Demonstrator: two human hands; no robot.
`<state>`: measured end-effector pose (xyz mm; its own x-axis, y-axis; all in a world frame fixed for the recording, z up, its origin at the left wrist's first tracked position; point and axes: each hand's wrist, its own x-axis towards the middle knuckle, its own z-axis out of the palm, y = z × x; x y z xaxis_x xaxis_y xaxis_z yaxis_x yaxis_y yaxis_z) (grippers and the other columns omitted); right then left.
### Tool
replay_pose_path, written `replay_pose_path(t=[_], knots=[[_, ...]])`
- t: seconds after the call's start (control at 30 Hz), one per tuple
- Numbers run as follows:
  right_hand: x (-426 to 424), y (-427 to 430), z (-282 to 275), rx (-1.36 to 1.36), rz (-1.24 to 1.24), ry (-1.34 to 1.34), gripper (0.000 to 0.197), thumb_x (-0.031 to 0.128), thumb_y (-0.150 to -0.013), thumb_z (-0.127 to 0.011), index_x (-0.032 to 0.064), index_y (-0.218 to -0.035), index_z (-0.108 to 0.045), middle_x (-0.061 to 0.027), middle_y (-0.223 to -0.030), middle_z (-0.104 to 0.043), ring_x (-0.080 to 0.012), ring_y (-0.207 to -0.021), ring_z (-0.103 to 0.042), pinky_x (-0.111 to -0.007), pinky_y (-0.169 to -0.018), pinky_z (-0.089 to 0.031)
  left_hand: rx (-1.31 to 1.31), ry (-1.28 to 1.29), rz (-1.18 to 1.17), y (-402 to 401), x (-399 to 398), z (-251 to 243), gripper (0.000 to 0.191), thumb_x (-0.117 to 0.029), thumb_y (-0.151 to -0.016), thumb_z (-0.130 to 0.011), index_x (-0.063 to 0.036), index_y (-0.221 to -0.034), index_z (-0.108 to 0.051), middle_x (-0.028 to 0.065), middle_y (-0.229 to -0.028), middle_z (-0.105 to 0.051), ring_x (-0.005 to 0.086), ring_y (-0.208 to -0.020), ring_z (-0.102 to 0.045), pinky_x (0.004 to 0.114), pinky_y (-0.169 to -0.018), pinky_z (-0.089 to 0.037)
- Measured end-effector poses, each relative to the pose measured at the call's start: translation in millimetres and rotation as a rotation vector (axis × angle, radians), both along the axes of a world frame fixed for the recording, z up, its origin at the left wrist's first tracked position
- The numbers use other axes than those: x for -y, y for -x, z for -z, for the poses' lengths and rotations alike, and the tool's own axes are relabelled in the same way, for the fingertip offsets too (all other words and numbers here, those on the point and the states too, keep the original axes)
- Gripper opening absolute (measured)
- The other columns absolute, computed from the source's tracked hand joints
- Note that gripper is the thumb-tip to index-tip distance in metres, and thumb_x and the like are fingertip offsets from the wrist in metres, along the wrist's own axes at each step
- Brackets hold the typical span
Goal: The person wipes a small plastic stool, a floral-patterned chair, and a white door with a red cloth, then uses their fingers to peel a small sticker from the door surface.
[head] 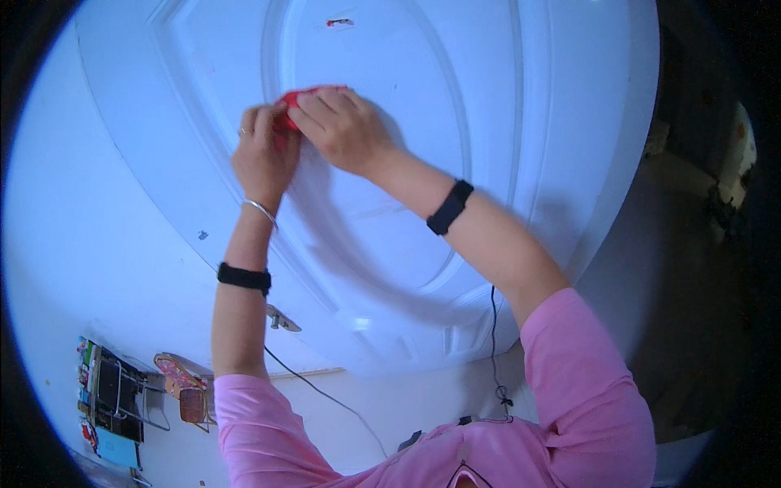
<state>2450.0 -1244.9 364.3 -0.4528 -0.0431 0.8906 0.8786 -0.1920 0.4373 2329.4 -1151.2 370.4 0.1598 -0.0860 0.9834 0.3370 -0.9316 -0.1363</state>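
A piece of thin red material [293,97], cloth or paper, is bunched up in front of a white panelled door [390,244]. My left hand [266,149] pinches its left side; a ring and a silver bangle are on that arm. The fingers of my right hand [345,128] grip the same piece from the right, their tips partly hidden behind it. Both hands are raised close to the door's moulded oval. Higher up on the door is a small torn patch [340,22] with red bits. Each forearm wears a black strap.
At the door's lower left sits a metal lock plate with a knob [282,318]. Dark cables [329,390] hang near my body. A small chair [186,390] and a dark table [116,390] stand at lower left. Right of the door edge is a dim space [665,293].
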Motion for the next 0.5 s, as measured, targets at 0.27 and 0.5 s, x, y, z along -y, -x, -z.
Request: replay_pose_path(t=[0.27, 0.5], knots=[[-2.2, 7.5, 124.0, -0.094, -0.022, 0.231, 0.025, 0.015, -0.075, -0.06, 0.01, -0.099, -0.064, -0.0009, -0.102, -0.059, -0.0177, -0.094, -0.055, -0.034, -0.079, -0.044, -0.093, 0.182, 0.058, 11.4, -5.5, 134.3, 0.035, -0.01, -0.067, -0.073, -0.0136, -0.1, -0.062, 0.0052, -0.094, -0.061, 0.0258, -0.077, -0.063, 0.034, -0.06, -0.052], [18.6, -0.2, 235.7, -0.113, 0.054, 0.49, 0.018, 0.018, -0.079, -0.057, 0.0094, -0.093, -0.063, -0.0014, -0.102, -0.056, -0.0186, -0.099, -0.051, -0.034, -0.087, -0.042, -0.322, 0.336, 0.068, 16.0, 8.4, 247.1, 0.032, -0.012, -0.068, -0.073, -0.0146, -0.098, -0.061, 0.0053, -0.087, -0.059, 0.0264, -0.067, -0.061, 0.037, -0.052, -0.048]])
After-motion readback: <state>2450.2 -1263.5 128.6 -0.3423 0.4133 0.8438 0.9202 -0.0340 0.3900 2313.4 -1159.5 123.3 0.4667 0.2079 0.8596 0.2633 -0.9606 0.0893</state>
